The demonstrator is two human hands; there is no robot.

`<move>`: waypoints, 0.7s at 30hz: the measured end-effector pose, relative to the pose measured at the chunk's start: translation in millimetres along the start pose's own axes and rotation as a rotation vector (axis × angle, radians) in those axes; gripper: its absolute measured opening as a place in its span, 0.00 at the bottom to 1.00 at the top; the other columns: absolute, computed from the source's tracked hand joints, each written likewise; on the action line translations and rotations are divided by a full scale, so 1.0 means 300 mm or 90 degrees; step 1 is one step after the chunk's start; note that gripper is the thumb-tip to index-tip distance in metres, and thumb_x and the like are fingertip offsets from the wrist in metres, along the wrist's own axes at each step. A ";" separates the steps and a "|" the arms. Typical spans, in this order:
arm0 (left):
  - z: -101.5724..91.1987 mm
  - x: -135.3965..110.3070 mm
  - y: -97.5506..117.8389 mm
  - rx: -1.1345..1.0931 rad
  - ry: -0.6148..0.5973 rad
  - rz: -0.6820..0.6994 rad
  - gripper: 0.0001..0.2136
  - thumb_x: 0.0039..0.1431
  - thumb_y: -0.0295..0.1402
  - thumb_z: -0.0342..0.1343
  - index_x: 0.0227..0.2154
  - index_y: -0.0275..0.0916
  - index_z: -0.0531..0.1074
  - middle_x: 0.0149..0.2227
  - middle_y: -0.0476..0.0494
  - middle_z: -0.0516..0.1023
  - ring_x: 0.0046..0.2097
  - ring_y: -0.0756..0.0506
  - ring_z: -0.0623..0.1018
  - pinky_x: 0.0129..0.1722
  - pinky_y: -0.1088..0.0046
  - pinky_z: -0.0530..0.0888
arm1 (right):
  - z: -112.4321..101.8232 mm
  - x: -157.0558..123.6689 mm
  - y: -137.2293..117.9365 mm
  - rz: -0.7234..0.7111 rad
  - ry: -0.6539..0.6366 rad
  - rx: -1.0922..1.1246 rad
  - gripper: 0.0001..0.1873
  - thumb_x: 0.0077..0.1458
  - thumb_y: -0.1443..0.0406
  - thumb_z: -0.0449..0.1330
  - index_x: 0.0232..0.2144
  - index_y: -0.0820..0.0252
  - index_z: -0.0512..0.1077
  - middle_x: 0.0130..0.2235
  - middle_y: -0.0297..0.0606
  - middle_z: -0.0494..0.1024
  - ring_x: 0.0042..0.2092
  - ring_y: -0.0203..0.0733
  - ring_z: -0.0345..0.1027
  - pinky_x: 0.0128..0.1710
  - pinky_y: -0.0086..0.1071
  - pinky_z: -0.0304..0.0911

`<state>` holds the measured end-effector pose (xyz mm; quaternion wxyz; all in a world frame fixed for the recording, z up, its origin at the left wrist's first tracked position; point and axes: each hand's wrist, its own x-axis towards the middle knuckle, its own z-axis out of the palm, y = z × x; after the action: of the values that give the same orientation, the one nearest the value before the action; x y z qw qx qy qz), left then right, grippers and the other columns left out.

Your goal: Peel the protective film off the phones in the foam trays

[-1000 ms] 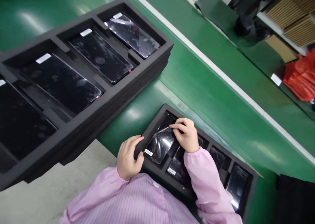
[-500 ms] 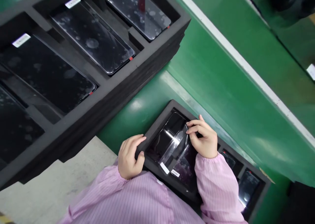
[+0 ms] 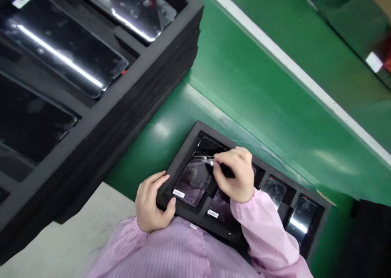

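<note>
My right hand (image 3: 233, 174) pinches the edge of a clear plastic film (image 3: 204, 159) over the upper part of a phone screen (image 3: 194, 178). The screen lies in the left pocket of a black foam tray (image 3: 175, 157) and has a white label at its lower end. Its top is glossy black, while the lower part looks dull purple. At the tray's left edge, my left hand (image 3: 154, 202) rests with thumb and fingers apart, gripping nothing. Partly under my right forearm and hand is a second labelled screen (image 3: 219, 204).
More screens (image 3: 301, 221) lie in the tray's right pockets. A tall stack of black foam trays (image 3: 122, 107) at upper left holds several larger-looking screens (image 3: 70, 49). Beneath is a green work surface (image 3: 152, 137); a white strip (image 3: 275, 58) runs diagonally beyond it.
My right hand has moved left over the screen with the film, whose raised fold has shifted toward the top. My left hand stays at the tray edge. The view has shifted.
</note>
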<state>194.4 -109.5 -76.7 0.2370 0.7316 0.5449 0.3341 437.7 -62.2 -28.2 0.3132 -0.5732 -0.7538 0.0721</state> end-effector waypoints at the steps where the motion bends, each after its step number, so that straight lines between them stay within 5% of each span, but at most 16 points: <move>1: -0.001 0.001 0.002 0.012 -0.005 0.000 0.20 0.56 0.37 0.55 0.51 0.38 0.67 0.49 0.36 0.73 0.48 0.36 0.75 0.46 0.60 0.71 | -0.004 0.000 -0.019 -0.041 -0.030 -0.001 0.14 0.55 0.73 0.60 0.43 0.52 0.69 0.34 0.33 0.79 0.39 0.43 0.72 0.56 0.50 0.60; 5: 0.001 0.004 0.012 0.030 -0.014 -0.044 0.20 0.55 0.34 0.58 0.51 0.40 0.67 0.47 0.38 0.73 0.48 0.38 0.75 0.46 0.60 0.71 | -0.003 -0.022 -0.114 -0.135 -0.141 0.117 0.13 0.63 0.72 0.53 0.48 0.58 0.69 0.36 0.35 0.79 0.37 0.37 0.72 0.58 0.43 0.61; 12: -0.010 -0.021 -0.004 -0.010 -0.053 -0.134 0.18 0.60 0.43 0.56 0.52 0.47 0.67 0.50 0.40 0.70 0.50 0.36 0.72 0.49 0.55 0.68 | 0.071 -0.089 -0.261 0.032 -0.212 0.433 0.09 0.65 0.65 0.52 0.39 0.59 0.72 0.31 0.32 0.74 0.30 0.32 0.67 0.34 0.25 0.68; 16: -0.017 -0.018 0.013 -0.008 -0.036 -0.153 0.16 0.61 0.44 0.55 0.51 0.47 0.69 0.50 0.40 0.70 0.50 0.36 0.72 0.51 0.55 0.66 | 0.047 -0.067 -0.262 0.009 -0.217 0.656 0.20 0.59 0.77 0.45 0.41 0.61 0.74 0.40 0.35 0.75 0.39 0.29 0.69 0.45 0.21 0.67; 21: -0.021 -0.014 0.032 -0.004 -0.031 -0.161 0.14 0.66 0.42 0.47 0.50 0.47 0.69 0.49 0.40 0.69 0.49 0.36 0.72 0.49 0.54 0.68 | 0.014 -0.039 -0.277 0.221 -0.191 0.966 0.08 0.62 0.72 0.53 0.35 0.63 0.73 0.38 0.37 0.75 0.42 0.31 0.72 0.47 0.24 0.69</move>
<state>195.0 -116.3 -66.7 0.2927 0.6644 0.6257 0.2851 369.1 -99.4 2.8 0.4980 -0.2970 -0.4328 0.6903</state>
